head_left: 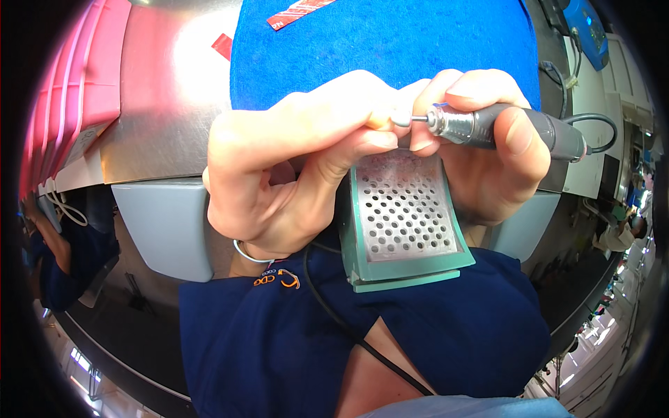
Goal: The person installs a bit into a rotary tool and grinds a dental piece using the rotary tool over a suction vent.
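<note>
A dark grey rotary handpiece (488, 127) with a silver collar lies across the fingers of my right hand (498, 150), which is closed around it. Its thin shaft points left and ends in a small grey rounded bit (401, 118). At that bit, the thumb and forefinger of my left hand (286, 153) are pinched together. Whatever sits between those fingertips is too small and covered to name. Below both hands stands a green-framed box (354, 244) with a perforated metal plate (411, 212), its far end partly hidden by my fingers.
A blue towel (383, 42) covers the metal bench (160, 90), with a red printed strip (301, 12) on it. Pink trays (77, 83) stand at the left. A blue device (587, 31) is at the far right. A black cable (338, 317) crosses my lap.
</note>
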Motion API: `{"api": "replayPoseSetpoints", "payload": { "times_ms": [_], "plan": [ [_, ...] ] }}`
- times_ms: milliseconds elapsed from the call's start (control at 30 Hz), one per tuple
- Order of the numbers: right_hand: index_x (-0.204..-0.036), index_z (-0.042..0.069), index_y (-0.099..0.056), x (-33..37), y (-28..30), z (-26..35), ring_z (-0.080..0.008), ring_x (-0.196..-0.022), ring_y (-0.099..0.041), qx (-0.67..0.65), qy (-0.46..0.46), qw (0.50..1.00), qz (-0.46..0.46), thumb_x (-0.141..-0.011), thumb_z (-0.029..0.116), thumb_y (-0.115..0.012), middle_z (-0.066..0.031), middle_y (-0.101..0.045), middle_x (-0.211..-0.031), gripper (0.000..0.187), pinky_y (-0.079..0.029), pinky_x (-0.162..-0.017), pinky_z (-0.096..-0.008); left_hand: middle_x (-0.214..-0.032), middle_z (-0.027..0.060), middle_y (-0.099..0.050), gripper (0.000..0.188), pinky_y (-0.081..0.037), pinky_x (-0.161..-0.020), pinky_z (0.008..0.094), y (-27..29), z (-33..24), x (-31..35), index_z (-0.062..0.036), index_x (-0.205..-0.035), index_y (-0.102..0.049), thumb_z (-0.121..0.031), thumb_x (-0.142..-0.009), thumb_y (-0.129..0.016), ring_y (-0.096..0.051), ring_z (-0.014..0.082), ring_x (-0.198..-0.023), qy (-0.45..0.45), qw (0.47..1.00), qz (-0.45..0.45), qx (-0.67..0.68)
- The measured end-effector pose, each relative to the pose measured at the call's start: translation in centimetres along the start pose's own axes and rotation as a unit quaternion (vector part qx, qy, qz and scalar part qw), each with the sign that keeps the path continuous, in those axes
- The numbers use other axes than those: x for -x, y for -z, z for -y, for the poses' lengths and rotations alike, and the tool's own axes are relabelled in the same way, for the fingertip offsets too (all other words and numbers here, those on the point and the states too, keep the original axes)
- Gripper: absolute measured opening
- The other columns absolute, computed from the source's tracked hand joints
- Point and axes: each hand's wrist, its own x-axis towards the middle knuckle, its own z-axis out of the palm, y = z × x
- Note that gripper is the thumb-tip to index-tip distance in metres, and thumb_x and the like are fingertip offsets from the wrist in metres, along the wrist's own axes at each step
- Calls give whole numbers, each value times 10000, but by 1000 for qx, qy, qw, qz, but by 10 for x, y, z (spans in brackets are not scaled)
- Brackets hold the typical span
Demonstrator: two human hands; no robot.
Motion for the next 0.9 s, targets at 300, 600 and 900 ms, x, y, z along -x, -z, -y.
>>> {"api": "replayPoseSetpoints", "payload": {
  "times_ms": [300,600,900],
  "plan": [
    [-1157,-55,-521,-1,-11,6,-270,-882,-569,20,-13,997,-69,-962,325,-414,-200,-576,-918,440,-464,-837,-388,-876,224,-643,290,-571,-726,315,-1,3,-4,43,-1082,-442,72,-855,-619,-667,225,-752,-25,998,28,-44],
    [-1144,-84,-509,0,-13,7,-278,-889,-590,63,-5,995,-74,-950,287,-448,-219,-574,-947,423,-479,-840,-394,-917,201,-640,360,-555,-779,294,-1,-7,0,30,-1106,-437,100,-821,-645,-668,204,-833,51,994,-10,-94],
    [-1096,-94,-522,2,-13,6,-275,-886,-583,53,-3,995,-80,-938,233,-442,-234,-579,-913,372,-472,-814,-376,-931,224,-644,331,-560,-770,288,-2,-3,1,34,-1075,-440,71,-829,-658,-669,196,-803,-7,994,-13,-106]
  ]
}}
